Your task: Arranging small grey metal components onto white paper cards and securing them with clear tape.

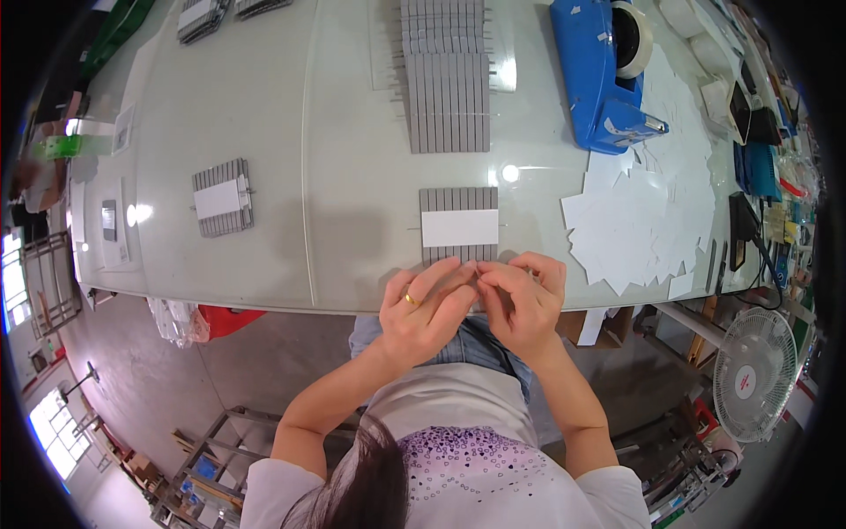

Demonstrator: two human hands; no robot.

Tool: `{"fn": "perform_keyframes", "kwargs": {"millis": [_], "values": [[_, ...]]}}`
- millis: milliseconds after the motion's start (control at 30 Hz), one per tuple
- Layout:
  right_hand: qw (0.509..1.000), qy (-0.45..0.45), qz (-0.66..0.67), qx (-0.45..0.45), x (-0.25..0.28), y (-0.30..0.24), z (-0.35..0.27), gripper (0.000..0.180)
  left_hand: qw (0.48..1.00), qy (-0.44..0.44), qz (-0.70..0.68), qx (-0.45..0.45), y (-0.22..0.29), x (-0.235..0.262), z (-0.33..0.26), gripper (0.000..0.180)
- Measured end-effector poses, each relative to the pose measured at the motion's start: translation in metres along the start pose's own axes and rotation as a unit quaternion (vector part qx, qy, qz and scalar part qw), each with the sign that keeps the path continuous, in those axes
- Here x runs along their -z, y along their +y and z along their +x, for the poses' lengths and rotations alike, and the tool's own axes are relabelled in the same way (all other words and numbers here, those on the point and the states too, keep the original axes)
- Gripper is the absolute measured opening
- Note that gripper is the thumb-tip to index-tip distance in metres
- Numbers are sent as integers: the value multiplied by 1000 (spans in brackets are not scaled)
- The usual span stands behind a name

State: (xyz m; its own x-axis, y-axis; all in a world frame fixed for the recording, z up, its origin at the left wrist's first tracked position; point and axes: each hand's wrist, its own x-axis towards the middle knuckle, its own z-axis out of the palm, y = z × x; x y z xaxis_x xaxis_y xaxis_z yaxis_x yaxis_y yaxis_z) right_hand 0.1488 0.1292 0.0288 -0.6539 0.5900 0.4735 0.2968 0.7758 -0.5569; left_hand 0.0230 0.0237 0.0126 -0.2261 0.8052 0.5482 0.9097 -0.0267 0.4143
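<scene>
At the near edge of the table, my left hand (425, 310), with a ring on one finger, and my right hand (526, 304) meet fingertip to fingertip. The fingers of both are pinched together. Whatever lies between them is too small to make out. Just beyond the fingertips lies a row of grey strips (460, 254) side by side, with a white paper band (460, 227) across its middle. Thin pins or wires stick out at its sides. Farther off, a long overlapping stack of similar grey strips (449, 106) runs toward the far edge.
A blue tape dispenser (586, 79) stands at the far right, beside a spread pile of white paper pieces (639, 225). To the left lies a banded bundle of grey strips (223, 198); more bundles (201, 19) sit far left. A white fan (755, 375) stands below the table's right end.
</scene>
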Motion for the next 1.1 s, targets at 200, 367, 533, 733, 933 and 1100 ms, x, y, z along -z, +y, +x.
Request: {"fn": "perform_keyframes", "kwargs": {"millis": [200, 367, 533, 733, 933, 1100], "values": [[1000, 1, 4, -5, 0, -1, 1, 16, 1000, 9, 16, 2, 1, 0, 4, 12], [1000, 0, 10, -6, 3, -1, 1, 16, 1000, 9, 10, -2, 1, 3, 5, 13], [1000, -5, 1, -13, 14, 1, 1, 16, 999, -21, -27, -18, 6, 6, 10, 19], [1000, 3, -1, -17, 9, 6, 0, 17, 999, -23, 14, -26, 5, -3, 9, 11], [1000, 6, -2, -18, 9, 8, 0, 17, 999, -29, 14, -28, 4, -2, 10, 10], [1000, -2, -1, -14, 9, 8, -1, 18, 999, -28, 16, -27, 4, -2, 10, 10]]}}
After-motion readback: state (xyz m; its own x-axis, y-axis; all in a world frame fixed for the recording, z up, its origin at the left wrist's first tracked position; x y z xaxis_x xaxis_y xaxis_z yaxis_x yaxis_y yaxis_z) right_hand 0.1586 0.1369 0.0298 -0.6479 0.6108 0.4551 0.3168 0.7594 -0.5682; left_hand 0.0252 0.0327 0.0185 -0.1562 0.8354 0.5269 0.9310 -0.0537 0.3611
